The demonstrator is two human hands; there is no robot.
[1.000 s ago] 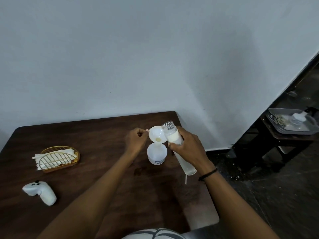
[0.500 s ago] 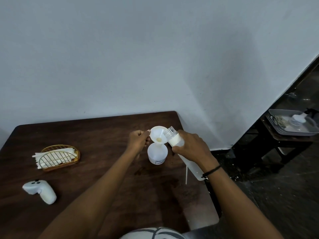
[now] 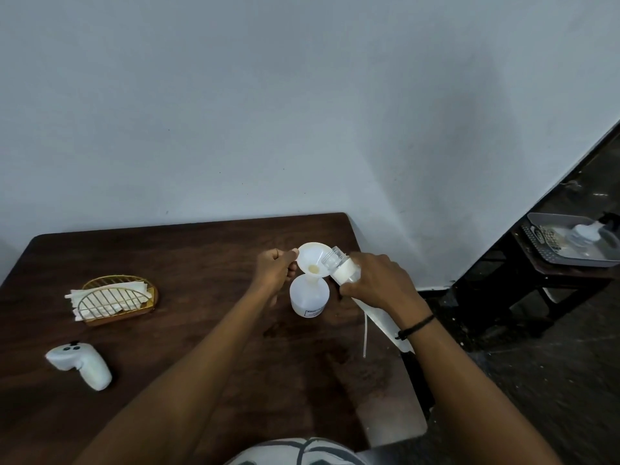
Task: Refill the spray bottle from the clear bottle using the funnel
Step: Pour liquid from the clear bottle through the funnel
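Head view is showing the left hand (image 3: 273,268) pinching the rim of the funnel (image 3: 313,260), likely steadying it so it stays seated in the neck of the spray bottle (image 3: 309,297) standing on the desk (image 3: 201,347). The right hand (image 3: 377,283) is wrapping closed around the clear bottle (image 3: 342,268) and tipping its open mouth over the funnel's edge, so the milky liquid is running toward the bowl, where a little is pooling.
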